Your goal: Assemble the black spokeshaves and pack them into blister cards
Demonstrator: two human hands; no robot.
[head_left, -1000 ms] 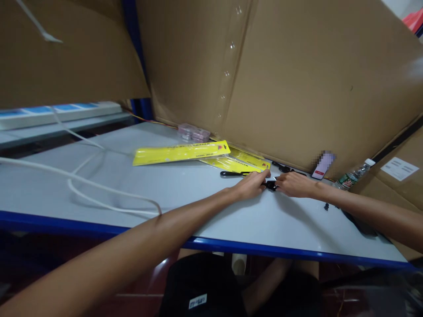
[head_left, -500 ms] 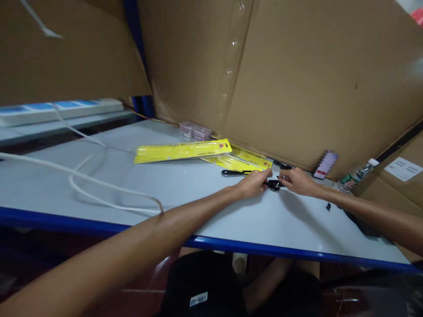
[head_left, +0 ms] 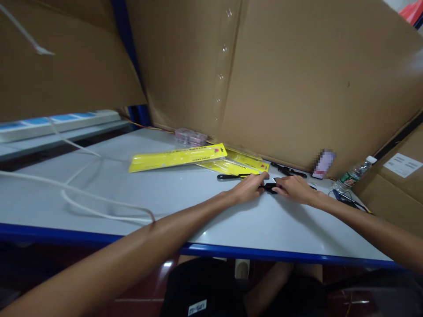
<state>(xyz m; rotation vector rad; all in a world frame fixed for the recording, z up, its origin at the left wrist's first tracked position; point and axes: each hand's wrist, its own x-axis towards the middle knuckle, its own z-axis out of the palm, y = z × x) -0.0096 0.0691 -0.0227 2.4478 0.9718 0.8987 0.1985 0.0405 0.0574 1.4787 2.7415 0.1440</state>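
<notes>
A small black object [head_left: 271, 188] with a dark, partly glossy body lies between my two hands, low over the table. My left hand [head_left: 248, 188] is closed on its left end. The fingers of my right hand [head_left: 294, 189] are bent closed around its right end and cover much of it. A small silver tip [head_left: 275, 180] shows by the right fingertips; the rest of that piece is hidden. A long black handle [head_left: 227, 176] lies just beyond my left hand. Behind my right hand rests a slim black tool [head_left: 290, 171].
Several yellow blister cards [head_left: 178, 157] lie overlapped behind my left hand, near clear pinkish boxes [head_left: 191, 137]. White cable [head_left: 109, 212] loops across the left side. A phone [head_left: 322, 166], a plastic bottle [head_left: 353, 177] and a dark corded item [head_left: 346, 199] stand or lie right. Tall cardboard [head_left: 291, 79] rises behind.
The view has shifted slightly. My right hand has closed in on the black object and now covers more of it. My left hand keeps its grip.
</notes>
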